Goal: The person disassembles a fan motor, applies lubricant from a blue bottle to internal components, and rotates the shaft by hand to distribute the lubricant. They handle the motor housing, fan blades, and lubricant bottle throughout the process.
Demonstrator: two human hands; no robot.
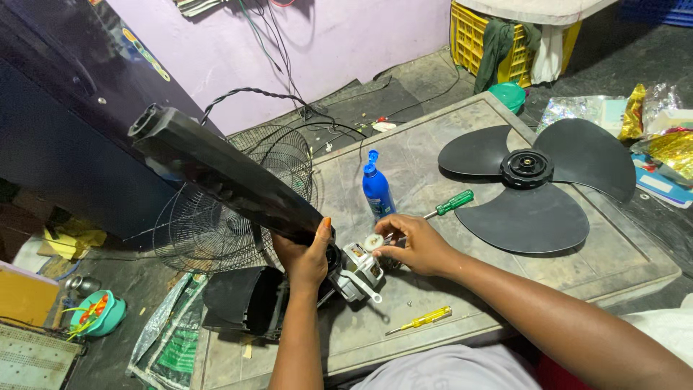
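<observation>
Your left hand [309,256] is clamped around the lower end of the long black fan column [224,170], which slants up to the far left and likely feels top-heavy, so grip it close to the joint. Your right hand [413,244] pinches the small white-and-metal motor assembly [361,269] at the table's [613,253] near edge, fingers closed on its top; its plastic lever and gear look fragile, so hold the rigid metal frame.

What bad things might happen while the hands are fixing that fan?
The long black stand, gripped only by the left hand, might tip and hit the blue bottle. The right hand pinches the motor near the table's edge; small parts might drop.
</observation>
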